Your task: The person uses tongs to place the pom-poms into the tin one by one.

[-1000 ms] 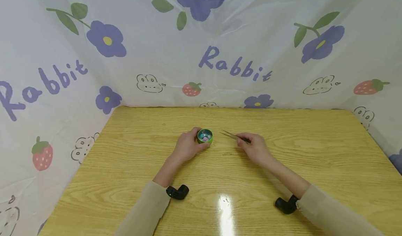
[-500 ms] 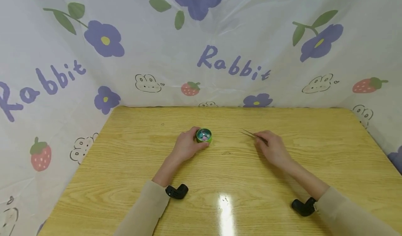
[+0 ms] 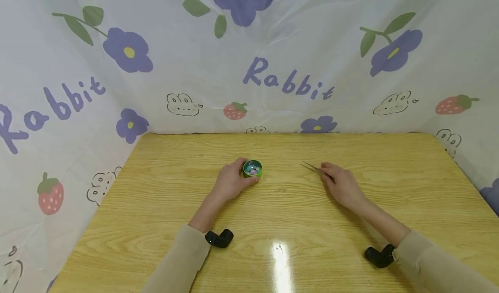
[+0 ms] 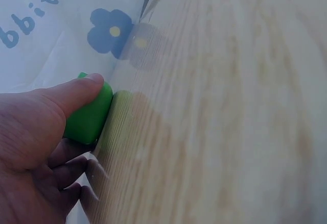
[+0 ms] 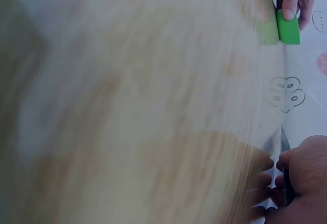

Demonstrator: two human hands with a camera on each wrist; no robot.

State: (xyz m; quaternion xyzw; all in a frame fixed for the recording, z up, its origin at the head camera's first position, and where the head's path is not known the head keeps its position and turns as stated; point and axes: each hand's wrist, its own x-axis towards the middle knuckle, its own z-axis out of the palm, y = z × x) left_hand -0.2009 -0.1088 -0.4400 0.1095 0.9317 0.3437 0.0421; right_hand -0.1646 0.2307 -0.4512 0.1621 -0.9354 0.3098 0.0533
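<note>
My left hand (image 3: 231, 181) grips a small round green container (image 3: 257, 175) on the table, thumb on the near side and fingers round the far side. In the left wrist view the thumb presses the container's green wall (image 4: 91, 117). Several small blue, teal and pink pieces (image 3: 252, 171) lie inside; their kind is too small to tell. To the right, my right hand (image 3: 345, 188) pinches a pair of slim metal tweezers (image 3: 314, 168). Their tips point left towards the container, apart from each other, with nothing visible between them.
A wood-grain table (image 3: 218, 267) lies under both hands. Behind it hangs a white cloth (image 3: 163, 33) printed with flowers, strawberries and rabbits. Each wrist carries a black camera mount (image 3: 220, 238). A bright light reflection (image 3: 281, 262) shows near the front.
My right hand has moved right with the tweezers, away from the container, and has slowed over the last half second. The left hand keeps its hold on the container in place.
</note>
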